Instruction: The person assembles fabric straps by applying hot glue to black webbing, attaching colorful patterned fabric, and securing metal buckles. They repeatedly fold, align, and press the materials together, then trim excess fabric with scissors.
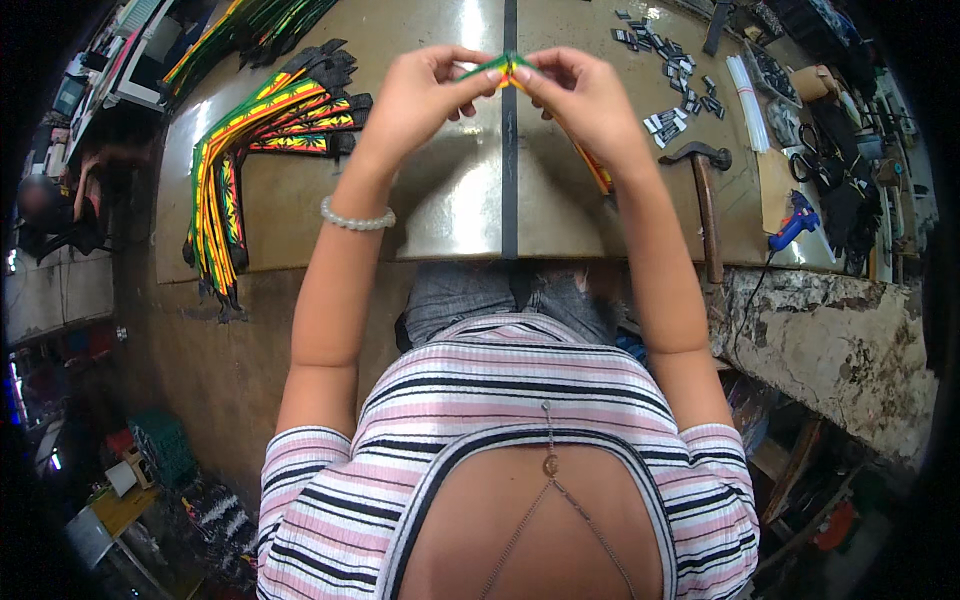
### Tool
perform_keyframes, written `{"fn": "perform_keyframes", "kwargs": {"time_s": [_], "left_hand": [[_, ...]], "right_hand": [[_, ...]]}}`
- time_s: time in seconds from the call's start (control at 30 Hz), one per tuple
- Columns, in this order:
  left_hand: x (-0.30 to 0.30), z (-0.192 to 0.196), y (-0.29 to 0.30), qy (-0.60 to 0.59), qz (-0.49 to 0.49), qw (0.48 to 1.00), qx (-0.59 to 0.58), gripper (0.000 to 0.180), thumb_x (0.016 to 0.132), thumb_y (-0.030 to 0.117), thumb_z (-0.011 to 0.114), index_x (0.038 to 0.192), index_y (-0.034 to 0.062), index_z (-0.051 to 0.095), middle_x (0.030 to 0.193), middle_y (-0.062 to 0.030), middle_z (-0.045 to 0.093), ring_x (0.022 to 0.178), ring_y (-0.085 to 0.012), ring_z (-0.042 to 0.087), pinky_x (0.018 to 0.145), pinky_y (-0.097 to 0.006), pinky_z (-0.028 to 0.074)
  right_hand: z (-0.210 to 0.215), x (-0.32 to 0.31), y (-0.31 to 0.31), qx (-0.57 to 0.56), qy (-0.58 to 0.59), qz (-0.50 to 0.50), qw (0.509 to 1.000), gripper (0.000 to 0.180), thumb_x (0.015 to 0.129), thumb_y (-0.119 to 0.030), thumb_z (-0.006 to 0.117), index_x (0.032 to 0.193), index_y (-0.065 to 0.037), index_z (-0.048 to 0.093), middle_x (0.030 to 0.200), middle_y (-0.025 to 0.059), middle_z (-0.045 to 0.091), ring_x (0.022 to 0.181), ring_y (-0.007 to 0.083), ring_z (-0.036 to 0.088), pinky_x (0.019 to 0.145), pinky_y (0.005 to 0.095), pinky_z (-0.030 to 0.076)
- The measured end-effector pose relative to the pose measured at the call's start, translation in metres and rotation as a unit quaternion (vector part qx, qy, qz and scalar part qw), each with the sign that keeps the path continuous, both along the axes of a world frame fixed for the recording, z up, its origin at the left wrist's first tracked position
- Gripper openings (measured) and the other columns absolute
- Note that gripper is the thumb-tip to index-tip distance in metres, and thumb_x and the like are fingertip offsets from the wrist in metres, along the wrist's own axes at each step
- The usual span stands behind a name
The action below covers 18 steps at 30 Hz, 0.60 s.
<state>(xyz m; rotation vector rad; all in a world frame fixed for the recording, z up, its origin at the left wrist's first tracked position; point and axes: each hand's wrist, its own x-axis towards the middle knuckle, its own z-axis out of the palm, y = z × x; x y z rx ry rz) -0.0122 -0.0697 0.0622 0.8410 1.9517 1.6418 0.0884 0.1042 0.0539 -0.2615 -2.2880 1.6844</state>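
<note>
Green-yellow-red striped woven strap (pixel 507 68) pinched by left hand (pixel 420 95) and right hand (pixel 585 100) above desk (pixel 450 200); slip judged possible if pinch loosened.

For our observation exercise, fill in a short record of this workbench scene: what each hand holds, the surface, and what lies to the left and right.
left hand: fingers pinch one end of the green, yellow and red woven strap
right hand: pinches the same strap, which trails down under the wrist
surface: shiny metal-topped workbench
left side: pile of matching striped straps with black ends
right side: wooden-handled hammer, blue glue gun, small black-and-white tags
</note>
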Motion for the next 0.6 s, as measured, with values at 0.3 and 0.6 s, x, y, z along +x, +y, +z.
{"fn": "perform_keyframes", "kwargs": {"time_s": [0.3, 0.6], "left_hand": [[0.016, -0.056, 0.001, -0.061, 0.001, 0.998, -0.035, 0.032, 0.084, 0.016, 0.075, 0.109, -0.0026, 0.069, 0.07, -0.0042, 0.066, 0.057, -0.006, 0.059, 0.05, -0.02, 0.046], [0.019, -0.056, 0.0, -0.101, 0.014, 0.993, -0.053, 0.032, 0.087, 0.018, 0.074, 0.113, 0.0, 0.07, 0.075, -0.0006, 0.066, 0.059, -0.0038, 0.055, 0.051, -0.018, 0.041]], "right_hand": [[-0.053, 0.021, -0.017, 0.06, -0.05, -0.086, 0.993, 0.025, 0.087, -0.019, 0.069, 0.103, 0.001, 0.071, 0.094, 0.0177, 0.072, 0.083, 0.0262, 0.069, 0.078, 0.0345, 0.053], [-0.055, 0.026, -0.019, 0.088, -0.036, -0.099, 0.991, 0.027, 0.088, -0.023, 0.068, 0.105, -0.003, 0.072, 0.096, 0.0172, 0.071, 0.091, 0.0277, 0.065, 0.083, 0.036, 0.051]]}}
